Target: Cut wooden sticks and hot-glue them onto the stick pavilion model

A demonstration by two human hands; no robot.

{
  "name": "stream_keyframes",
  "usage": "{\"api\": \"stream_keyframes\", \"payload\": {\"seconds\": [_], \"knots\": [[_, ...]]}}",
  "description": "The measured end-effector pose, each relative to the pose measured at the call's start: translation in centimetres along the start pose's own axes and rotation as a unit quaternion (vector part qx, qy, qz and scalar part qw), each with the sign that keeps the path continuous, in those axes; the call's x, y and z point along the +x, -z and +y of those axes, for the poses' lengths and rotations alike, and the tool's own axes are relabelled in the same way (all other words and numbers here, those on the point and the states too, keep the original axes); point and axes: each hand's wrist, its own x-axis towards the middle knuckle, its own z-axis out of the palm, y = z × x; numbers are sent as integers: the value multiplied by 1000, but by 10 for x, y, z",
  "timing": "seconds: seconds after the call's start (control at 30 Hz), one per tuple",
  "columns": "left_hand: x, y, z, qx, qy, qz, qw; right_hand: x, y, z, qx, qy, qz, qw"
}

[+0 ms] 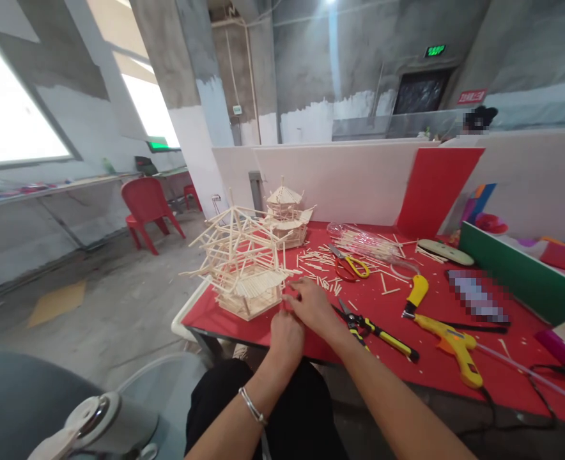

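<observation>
My left hand (287, 333) is closed at the red table's front edge, with its fingertips hidden behind the hand. Just above it, my right hand (312, 308) is curled, thumb and index finger close together. The hands touch or nearly touch; anything small between the fingers cannot be made out. Both are beside the front right corner of a pavilion model (237, 262) built of thin wooden sticks, whose upper part is an open frame and whose lower front roof panel is covered. Behind it stands a second stick pavilion (285, 214) with a covered pointed roof.
Right of my hands lie yellow-handled pruning shears (383, 338), scissors (352, 262), a yellow glue gun (448, 345) with a cord, and loose sticks (323, 265). A plastic bag of sticks (363, 241) lies farther back. A lidded cup (110, 421) stands at lower left.
</observation>
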Motion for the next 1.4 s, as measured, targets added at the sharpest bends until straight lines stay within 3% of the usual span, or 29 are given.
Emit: {"api": "stream_keyframes", "payload": {"seconds": [0.13,0.27,0.73,0.9,1.03,1.23,1.3,1.4], "knots": [[0,-9,-4,-28,-4,10,1000,31,-36,-5,-10,0,10,1000],[3,-16,-8,-56,-14,14,998,42,-49,3,-27,-4,19,999],[6,-18,-12,-69,-6,1,998,95,-63,8,-53,-26,32,998],[7,-6,-12,-14,3,-21,1000,100,-47,9,-49,-31,33,998],[10,4,-15,32,-3,-20,999,50,-9,34,-52,-35,33,997],[18,7,-13,53,-27,20,998,-87,54,91,-121,-128,74,982],[21,7,-12,60,-27,38,997,-115,63,104,-152,-152,83,973],[25,7,-10,75,-26,62,995,-130,63,109,-216,-169,67,959]]}}
